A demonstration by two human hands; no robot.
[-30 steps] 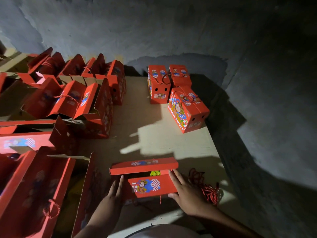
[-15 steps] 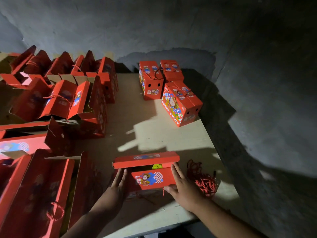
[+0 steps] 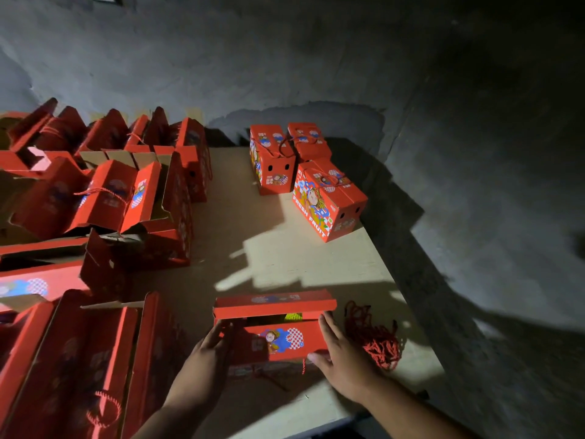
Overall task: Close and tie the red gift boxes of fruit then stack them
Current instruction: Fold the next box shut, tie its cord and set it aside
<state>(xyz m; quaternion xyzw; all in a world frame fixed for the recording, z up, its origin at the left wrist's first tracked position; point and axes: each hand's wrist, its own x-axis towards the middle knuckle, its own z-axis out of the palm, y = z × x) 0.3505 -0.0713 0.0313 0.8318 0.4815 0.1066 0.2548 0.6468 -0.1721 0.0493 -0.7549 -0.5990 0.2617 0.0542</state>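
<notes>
Both hands are flanking the open gift box (image 3: 278,337) near the table's front edge — left hand (image 3: 205,359) lying flat against its left end, right hand (image 3: 342,359) with straight fingers along the right end and thumb touching the near flap's lower corner. Nothing pinched; probably steadying the box so the flaps can fold. The far flap (image 3: 274,307) is sitting raised, the near flap tilting, with something yellow-green (image 3: 292,316) showing in the gap — so not closed yet. The red cord pile (image 3: 376,340) is lying just right of the box, within reach for tying. Three tied boxes (image 3: 329,201) are sitting at the far right corner; bare table (image 3: 253,242) in between is giving room for stacking. Open boxes (image 3: 104,198) are crowding the left.
</notes>
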